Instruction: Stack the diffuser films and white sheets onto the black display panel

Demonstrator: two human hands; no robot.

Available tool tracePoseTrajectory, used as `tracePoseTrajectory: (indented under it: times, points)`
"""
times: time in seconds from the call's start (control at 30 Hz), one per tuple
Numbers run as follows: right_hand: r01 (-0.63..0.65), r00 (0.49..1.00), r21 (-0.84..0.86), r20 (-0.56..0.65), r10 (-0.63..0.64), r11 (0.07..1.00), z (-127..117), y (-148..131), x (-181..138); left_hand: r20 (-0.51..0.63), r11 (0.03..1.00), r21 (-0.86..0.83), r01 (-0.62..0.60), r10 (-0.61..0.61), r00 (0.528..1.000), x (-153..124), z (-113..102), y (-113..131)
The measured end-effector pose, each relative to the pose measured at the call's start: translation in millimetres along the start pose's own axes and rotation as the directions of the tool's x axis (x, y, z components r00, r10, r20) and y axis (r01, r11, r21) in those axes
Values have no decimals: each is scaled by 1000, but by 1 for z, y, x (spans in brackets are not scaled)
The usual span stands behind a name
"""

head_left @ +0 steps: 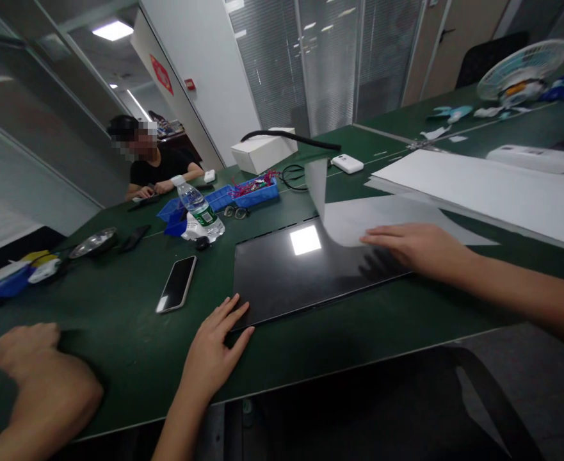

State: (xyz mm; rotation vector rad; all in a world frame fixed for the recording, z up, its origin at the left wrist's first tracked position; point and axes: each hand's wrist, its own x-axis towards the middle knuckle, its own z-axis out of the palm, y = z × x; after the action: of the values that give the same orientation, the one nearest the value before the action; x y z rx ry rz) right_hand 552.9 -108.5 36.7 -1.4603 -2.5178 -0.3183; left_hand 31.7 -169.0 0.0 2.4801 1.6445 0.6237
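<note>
A flat black screen panel (276, 275) lies on the green table, with a ceiling light mirrored in its glossy face. My left hand (217, 342) has its fingers spread, their tips on the panel's near left corner. Over the right part of the panel, my right hand (416, 248) is stretched out flat, fingers pointing left. Its fingertips are at the near edge of a thin white sheet (382, 214), and whether they press on it I cannot tell. The sheet covers the panel's far right part, and its left end curls upward.
Another person's bent arm (51, 390) rests at the left; a co-worker (159, 166) sits across. Nearby are a phone (177, 283), a water bottle (199, 205), a blue tray (257, 191) of wires and a white box (262, 152). White sheets (493, 189) lie stacked right.
</note>
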Motion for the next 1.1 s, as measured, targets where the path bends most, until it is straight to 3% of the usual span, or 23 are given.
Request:
tracePoseTrajectory:
  times: [0.17,0.23,0.53,0.8,1.1]
  points:
    - [291,951,37,-123,-284,956,32,-32,-3,-38,998,-8,58,-58,998,-3,2,-1]
    - [339,933,64,-152,-327,938,37,-34,-4,-52,997,-6,71,-72,996,-3,3,-1]
    - [369,928,277,-154,-338,887,30,-43,-4,3,996,-28,83,-83,997,-2,1,1]
    - [370,929,301,-141,-343,879,31,-67,-1,2,997,-7,70,-70,998,-4,5,-6]
    - [372,925,416,-97,-366,829,27,-69,0,-37,998,1,57,-57,998,-6,7,-11]
